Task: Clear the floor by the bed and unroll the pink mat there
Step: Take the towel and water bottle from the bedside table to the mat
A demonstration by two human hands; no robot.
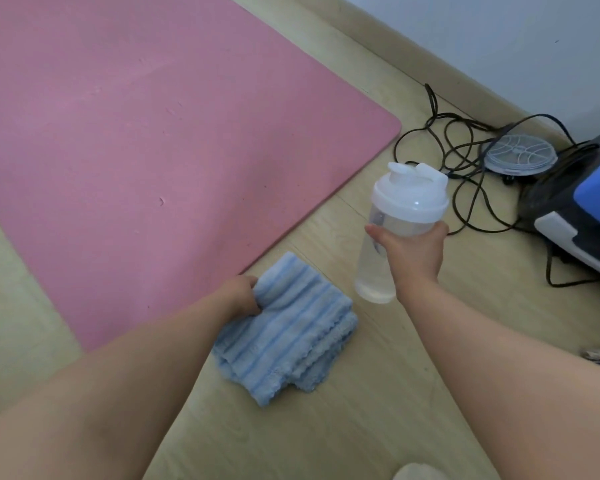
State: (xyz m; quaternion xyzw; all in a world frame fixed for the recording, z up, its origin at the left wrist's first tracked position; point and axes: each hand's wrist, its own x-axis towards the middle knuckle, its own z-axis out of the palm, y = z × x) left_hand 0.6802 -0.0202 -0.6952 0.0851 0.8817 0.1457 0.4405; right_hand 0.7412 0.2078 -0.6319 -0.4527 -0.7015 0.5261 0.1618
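Already the pink mat (125, 133) lies flat on the floor (326, 427), filling the view from nine to twelve o'clock, with its rounded corner towards two o'clock. It looks like soft, light foam, limp rather than stiff, so I judge it is best moved by an edge or corner. The left hand (243, 296) pinches the corner of a folded blue towel (288, 334), which touches the mat's near edge. The right hand (413, 251) is wrapped around a clear bottle (395, 216) with a white lid, held above the floor at three o'clock. The bottle seems to hold clear water; how much, I cannot tell.
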